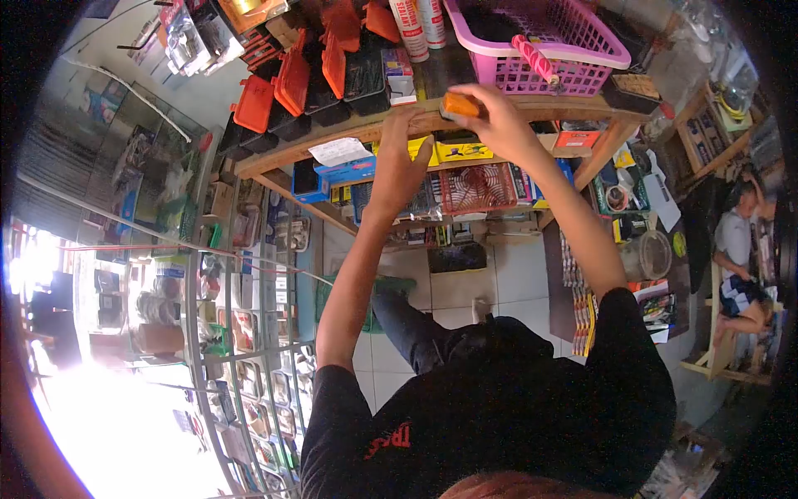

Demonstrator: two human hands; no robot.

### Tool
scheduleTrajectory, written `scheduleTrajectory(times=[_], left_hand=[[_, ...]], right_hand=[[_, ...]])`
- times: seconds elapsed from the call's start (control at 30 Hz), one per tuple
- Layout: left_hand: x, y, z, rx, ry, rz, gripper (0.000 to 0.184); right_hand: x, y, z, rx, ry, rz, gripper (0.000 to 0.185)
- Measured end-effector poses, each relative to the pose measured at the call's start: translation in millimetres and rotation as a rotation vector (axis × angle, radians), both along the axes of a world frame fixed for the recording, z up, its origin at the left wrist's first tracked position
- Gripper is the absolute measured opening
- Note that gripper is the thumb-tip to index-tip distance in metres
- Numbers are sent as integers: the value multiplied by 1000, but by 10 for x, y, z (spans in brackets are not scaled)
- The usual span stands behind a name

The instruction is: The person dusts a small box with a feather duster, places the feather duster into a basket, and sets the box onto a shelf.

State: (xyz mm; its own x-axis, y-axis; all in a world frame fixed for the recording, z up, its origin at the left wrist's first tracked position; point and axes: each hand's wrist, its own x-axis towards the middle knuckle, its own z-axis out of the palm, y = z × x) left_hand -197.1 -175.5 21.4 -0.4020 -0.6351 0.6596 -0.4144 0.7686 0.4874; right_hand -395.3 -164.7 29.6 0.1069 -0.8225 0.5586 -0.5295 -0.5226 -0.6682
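Observation:
My right hand is closed on a small orange block-like object with a darker underside, at the front edge of the wooden shelf. What kind of thing it is, I cannot make out. To its left, my left hand is held up with fingers and thumb apart and nothing in it. Behind the left hand are a small box and a black bin of small dark pieces. A pink plastic basket stands behind my right hand.
Black bins with orange lids line the shelf's left, beside sealant tubes. Below are a blue box and a red patterned tray. A metal rack stands left. Another person sits at far right.

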Motion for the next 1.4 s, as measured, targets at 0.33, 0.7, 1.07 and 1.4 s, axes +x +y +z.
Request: scheduleTrajectory(times=[0.33,0.7,1.07,1.4], left_hand=[[-213,-567,-65,-9,-171,114,68],[-215,-743,-210,-5,-222,182,71],[-138,-723,-252,30,-126,102,70],[-258,-627,-187,-150,-231,200,76]], right_hand=[[191,-990,-141,-37,354,-253,37],[142,-1461,-252,-91,300,-115,32],[128,-280,289,42,493,-208,88],[-1240,769,1593,397,362,134,28]])
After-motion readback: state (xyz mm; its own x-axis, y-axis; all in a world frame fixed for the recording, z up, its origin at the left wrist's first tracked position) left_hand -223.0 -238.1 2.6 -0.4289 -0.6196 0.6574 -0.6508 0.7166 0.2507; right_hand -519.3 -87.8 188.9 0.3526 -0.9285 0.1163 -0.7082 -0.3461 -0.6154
